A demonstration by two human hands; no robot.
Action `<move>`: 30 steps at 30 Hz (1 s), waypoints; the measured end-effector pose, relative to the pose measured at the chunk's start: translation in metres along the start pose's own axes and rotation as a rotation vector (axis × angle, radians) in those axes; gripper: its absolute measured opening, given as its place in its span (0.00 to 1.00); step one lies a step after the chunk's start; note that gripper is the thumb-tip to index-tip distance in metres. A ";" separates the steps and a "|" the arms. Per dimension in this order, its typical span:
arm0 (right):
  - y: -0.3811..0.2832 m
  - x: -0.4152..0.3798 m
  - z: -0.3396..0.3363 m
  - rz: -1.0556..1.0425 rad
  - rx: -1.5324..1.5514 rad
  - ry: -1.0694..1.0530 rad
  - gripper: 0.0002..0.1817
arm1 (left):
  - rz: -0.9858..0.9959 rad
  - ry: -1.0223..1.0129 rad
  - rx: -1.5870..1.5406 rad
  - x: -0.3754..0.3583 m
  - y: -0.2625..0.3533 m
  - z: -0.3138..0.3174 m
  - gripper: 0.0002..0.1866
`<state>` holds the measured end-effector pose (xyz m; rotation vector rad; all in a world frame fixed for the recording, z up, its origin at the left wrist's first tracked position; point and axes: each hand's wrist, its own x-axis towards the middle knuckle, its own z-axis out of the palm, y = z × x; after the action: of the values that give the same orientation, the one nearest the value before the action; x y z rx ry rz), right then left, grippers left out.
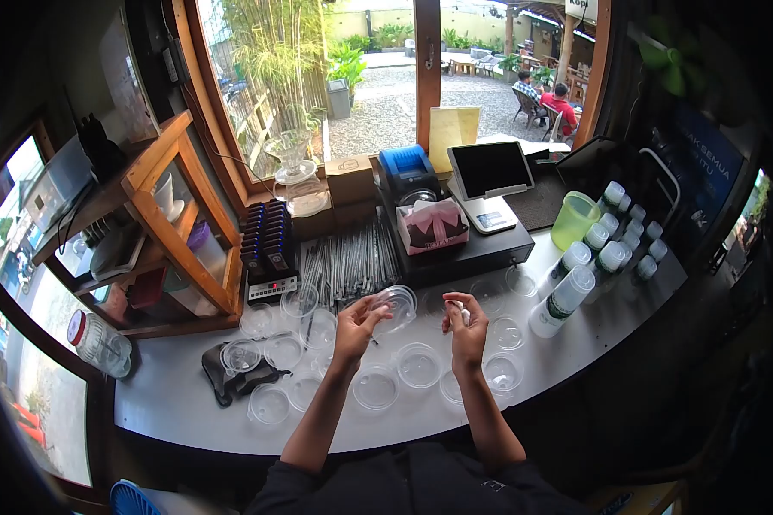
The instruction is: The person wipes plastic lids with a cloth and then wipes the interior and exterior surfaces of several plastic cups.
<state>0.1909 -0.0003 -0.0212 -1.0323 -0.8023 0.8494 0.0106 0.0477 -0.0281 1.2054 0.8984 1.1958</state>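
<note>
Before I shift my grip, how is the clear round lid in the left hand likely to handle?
The clear round lid is probably light for its size: it looks thin and see-through. Its glossy surface suggests it may slip in the left hand. Set on edge, its circular rim could let it roll.

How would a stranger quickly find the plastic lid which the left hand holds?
Start at the long grey counter. Above its middle, the person's left hand holds a round transparent lid. Unlike the neighbouring lids resting there, this one is held up.
</note>
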 end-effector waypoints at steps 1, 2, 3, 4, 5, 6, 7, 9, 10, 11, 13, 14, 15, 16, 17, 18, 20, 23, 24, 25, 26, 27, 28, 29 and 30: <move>0.002 0.001 -0.003 0.002 -0.009 -0.007 0.06 | 0.016 -0.009 0.048 0.002 -0.002 0.004 0.15; -0.001 0.001 -0.006 0.001 -0.003 -0.005 0.06 | 0.016 -0.009 0.017 0.004 -0.005 0.008 0.16; -0.003 0.001 -0.011 0.007 -0.007 -0.012 0.06 | 0.085 -0.044 0.118 0.006 -0.009 0.008 0.14; -0.005 0.001 -0.016 0.011 -0.012 -0.016 0.06 | 0.156 -0.081 0.219 0.010 -0.015 0.008 0.13; -0.007 0.002 -0.020 0.012 -0.017 -0.019 0.06 | 0.229 -0.122 0.318 0.012 -0.017 0.010 0.12; -0.009 0.002 -0.024 0.007 -0.013 -0.013 0.06 | 0.199 -0.109 0.368 0.011 -0.013 0.012 0.09; -0.010 0.001 -0.028 0.005 -0.024 -0.012 0.06 | 0.282 -0.101 0.533 0.012 -0.014 0.013 0.09; -0.011 0.000 -0.035 0.000 -0.043 -0.008 0.06 | 0.452 -0.081 0.862 0.016 -0.018 0.012 0.10; -0.012 -0.001 -0.038 0.007 -0.046 -0.004 0.06 | 0.433 -0.116 0.843 0.022 -0.027 0.009 0.12; -0.014 -0.003 -0.040 0.017 -0.049 -0.001 0.06 | 0.440 -0.121 0.926 0.026 -0.035 0.009 0.12; -0.014 -0.006 -0.045 0.030 -0.059 -0.006 0.07 | 0.454 -0.130 1.092 0.031 -0.042 0.013 0.11; -0.012 -0.006 -0.048 0.032 -0.066 -0.012 0.07 | 0.451 -0.153 1.115 0.034 -0.050 0.015 0.09; -0.011 -0.008 -0.050 0.034 -0.073 -0.019 0.07 | 0.435 -0.161 1.155 0.033 -0.054 0.020 0.09; -0.010 -0.009 -0.053 0.035 -0.089 -0.028 0.07 | 0.419 -0.170 1.195 0.032 -0.059 0.024 0.08; -0.010 -0.010 -0.055 0.036 -0.105 -0.037 0.07 | 0.405 -0.177 1.236 0.030 -0.062 0.027 0.08; -0.011 -0.011 -0.057 0.036 -0.121 -0.047 0.07 | 0.366 -0.199 1.294 0.027 -0.065 0.030 0.09; -0.014 -0.013 -0.061 0.061 -0.134 -0.046 0.07 | 0.359 -0.211 1.316 0.023 -0.068 0.032 0.13; -0.011 -0.013 -0.068 0.084 -0.182 -0.066 0.07 | 0.355 -0.199 1.289 0.019 -0.064 0.033 0.19; -0.009 -0.013 -0.070 0.089 -0.202 -0.077 0.07 | 0.356 -0.188 1.272 0.017 -0.062 0.034 0.21; -0.009 -0.013 -0.070 0.092 -0.232 -0.096 0.07 | 0.354 -0.177 1.244 0.017 -0.060 0.034 0.21; -0.008 -0.014 -0.069 0.096 -0.263 -0.114 0.07 | 0.350 -0.165 1.216 0.016 -0.058 0.035 0.21; -0.007 -0.015 -0.069 0.101 -0.294 -0.133 0.07 | 0.345 -0.155 1.189 0.014 -0.055 0.037 0.21; -0.005 -0.015 -0.069 0.113 -0.313 -0.163 0.07 | 0.330 -0.167 1.161 0.012 -0.051 0.039 0.20; -0.003 -0.015 -0.070 0.124 -0.331 -0.192 0.07 | 0.316 -0.179 1.133 0.009 -0.046 0.042 0.19; -0.001 -0.016 -0.070 0.135 -0.349 -0.218 0.07 | 0.302 -0.194 1.105 0.005 -0.040 0.045 0.18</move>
<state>0.2448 -0.0415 -0.0437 -1.3273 -1.1021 0.9696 0.0631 0.0459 -0.0592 2.3557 1.3065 0.7407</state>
